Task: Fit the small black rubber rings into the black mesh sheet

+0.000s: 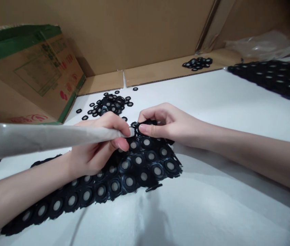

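A black, rubber-like sheet point(137, 160) of joined rings with pale round centres lies slanting across the white surface. My right hand point(162, 121) pinches the sheet's far edge between thumb and bent fingers. Just left of it, my left hand point(101, 143) is over the sheet, thumb and index finger closed close to the same edge. A blurred, pale long strip point(45, 138) runs from the left side across my left hand and ends by its fingertips, hiding what they grip. One small black piece point(154, 187) sticks out at the sheet's near edge.
Behind my hands lies a pile of loose black rings point(110, 104). A cardboard box point(37, 75) stands at the left. Another black sheet point(273, 78) is at the right, near a smaller ring pile point(197, 63) and clear plastic point(267, 42). A cardboard wall point(140, 34) closes the back.
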The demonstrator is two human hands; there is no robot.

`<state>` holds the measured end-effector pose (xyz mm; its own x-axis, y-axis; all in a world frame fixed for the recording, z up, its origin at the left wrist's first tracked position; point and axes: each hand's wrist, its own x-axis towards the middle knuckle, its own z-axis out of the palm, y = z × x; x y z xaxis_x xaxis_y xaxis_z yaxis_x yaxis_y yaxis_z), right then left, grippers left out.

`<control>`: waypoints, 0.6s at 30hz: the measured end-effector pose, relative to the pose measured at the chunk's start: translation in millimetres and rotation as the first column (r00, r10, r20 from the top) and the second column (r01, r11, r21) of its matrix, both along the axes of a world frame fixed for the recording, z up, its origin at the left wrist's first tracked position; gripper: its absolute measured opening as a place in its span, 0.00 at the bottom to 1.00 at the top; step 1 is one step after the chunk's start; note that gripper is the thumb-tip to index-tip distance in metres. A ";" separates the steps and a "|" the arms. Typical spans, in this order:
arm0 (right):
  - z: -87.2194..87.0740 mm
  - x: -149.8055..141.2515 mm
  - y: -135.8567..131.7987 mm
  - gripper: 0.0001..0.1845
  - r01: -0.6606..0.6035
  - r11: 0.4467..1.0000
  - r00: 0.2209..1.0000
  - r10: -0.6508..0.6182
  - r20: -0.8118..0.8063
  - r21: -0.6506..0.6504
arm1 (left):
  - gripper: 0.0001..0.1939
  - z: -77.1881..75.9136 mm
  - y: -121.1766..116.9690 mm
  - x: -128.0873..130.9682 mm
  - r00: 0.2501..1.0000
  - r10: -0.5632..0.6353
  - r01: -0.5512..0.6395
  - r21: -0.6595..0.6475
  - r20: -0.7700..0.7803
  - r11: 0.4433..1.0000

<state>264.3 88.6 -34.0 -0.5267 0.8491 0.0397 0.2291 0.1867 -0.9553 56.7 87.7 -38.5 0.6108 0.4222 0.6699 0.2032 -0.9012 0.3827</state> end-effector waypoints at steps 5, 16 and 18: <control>-0.2 0.2 0.2 0.16 -0.007 1.000 1.000 0.007 0.007 0.011 | 0.07 0.6 3.4 3.5 0.999 -0.045 0.044 0.027 0.021 0.999; -0.1 -0.2 -0.1 0.15 0.000 1.000 1.000 0.000 0.020 0.005 | 0.05 -1.9 4.8 4.9 0.992 0.003 0.000 -0.028 0.126 1.000; -0.9 0.0 -0.4 0.15 0.000 1.000 1.000 -0.001 0.030 0.008 | 0.05 -0.6 5.3 6.3 0.996 -0.001 0.004 -0.037 0.087 0.999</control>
<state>264.3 88.1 -35.0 -0.5273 0.8491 0.0311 0.2574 0.1945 -0.9466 63.0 93.0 -39.1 0.5519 0.4461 0.7046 0.1652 -0.8866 0.4320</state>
